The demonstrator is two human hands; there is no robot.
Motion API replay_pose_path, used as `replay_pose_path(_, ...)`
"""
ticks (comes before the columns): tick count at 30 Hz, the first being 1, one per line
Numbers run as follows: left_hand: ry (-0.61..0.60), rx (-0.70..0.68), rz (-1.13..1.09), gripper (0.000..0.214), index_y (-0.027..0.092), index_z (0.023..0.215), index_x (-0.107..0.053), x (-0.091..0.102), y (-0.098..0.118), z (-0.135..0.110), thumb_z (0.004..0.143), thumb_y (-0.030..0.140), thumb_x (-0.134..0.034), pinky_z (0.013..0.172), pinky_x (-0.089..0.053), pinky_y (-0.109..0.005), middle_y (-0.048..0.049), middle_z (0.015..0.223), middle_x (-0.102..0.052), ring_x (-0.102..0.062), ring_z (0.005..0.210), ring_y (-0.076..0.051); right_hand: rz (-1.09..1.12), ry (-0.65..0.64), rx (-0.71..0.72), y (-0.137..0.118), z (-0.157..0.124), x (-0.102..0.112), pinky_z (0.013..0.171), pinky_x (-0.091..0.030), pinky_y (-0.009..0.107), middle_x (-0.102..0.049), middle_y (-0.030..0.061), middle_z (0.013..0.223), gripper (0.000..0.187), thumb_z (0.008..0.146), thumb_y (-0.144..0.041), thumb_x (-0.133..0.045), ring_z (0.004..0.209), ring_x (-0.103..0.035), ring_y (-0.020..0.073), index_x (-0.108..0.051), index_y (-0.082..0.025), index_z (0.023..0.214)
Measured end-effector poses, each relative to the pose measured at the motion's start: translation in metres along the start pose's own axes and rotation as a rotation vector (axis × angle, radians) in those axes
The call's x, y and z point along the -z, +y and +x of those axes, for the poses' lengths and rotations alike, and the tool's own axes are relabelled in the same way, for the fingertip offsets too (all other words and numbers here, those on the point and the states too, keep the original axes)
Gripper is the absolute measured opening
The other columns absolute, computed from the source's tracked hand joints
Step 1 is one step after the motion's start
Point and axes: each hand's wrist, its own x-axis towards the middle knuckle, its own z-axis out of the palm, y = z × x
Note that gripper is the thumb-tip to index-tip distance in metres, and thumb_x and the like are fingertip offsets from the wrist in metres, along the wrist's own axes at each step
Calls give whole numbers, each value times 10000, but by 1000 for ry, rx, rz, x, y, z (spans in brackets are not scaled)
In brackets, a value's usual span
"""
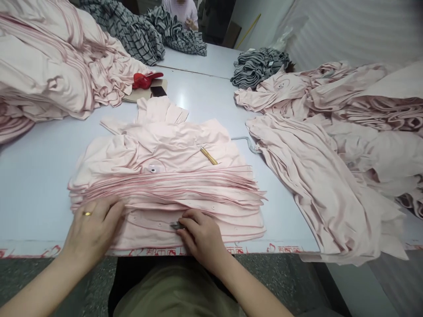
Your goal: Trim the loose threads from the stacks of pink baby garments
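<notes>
A stack of pale pink garments point(158, 149) with darker pink edging lies in front of me, its layered edges fanned toward me. My left hand point(94, 224), with a gold ring, is at the left of the near layers, fingers curled and pressed together on the cloth. My right hand point(201, 233) is closed around small metal thread snips point(176, 225), mostly hidden by the fingers, with the tips pointing left over the front layer. Small snap-like dots show along that layer. A wooden-handled tool point(209, 156) and a small clear piece with a dark centre point(153, 169) rest on the stack.
More pink garments are heaped at the left point(42, 57) and right point(304, 167). Dark checked cloth point(132, 35) lies at the back, near a red object point(143, 80) and a phone point(158, 91). A person point(185, 13) is beyond the table point(201, 88).
</notes>
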Motion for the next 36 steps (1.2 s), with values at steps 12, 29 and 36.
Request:
replay_pose_path(12,-177,24,27,319,147,1027,-673,15,8,-1,815,46,-457,577,-393,-334,-36,665,-606,-562,594,-204,-103,-63,78,-7,16,-17,631,-418,276,-665,60,996,91,892,-223,-614,781,-608,179,-669,-192,957)
replay_pose_path(29,-91,24,-239,259,114,1100,-571,-18,18,-42,890,69,-427,724,-535,-307,-122,1062,-701,-684,862,-204,-71,-37,100,-38,54,-57,656,-458,306,-650,69,989,119,895,-203,-589,805,-598,194,-659,-183,990)
replay_pose_path(36,-64,35,-273,287,112,1095,-585,-17,18,-45,885,49,-401,709,-525,-263,-117,1047,-705,-686,882,-186,-53,-20,121,-39,52,-56,668,-454,306,-651,78,997,148,924,-227,-559,809,-599,193,-655,-177,1026)
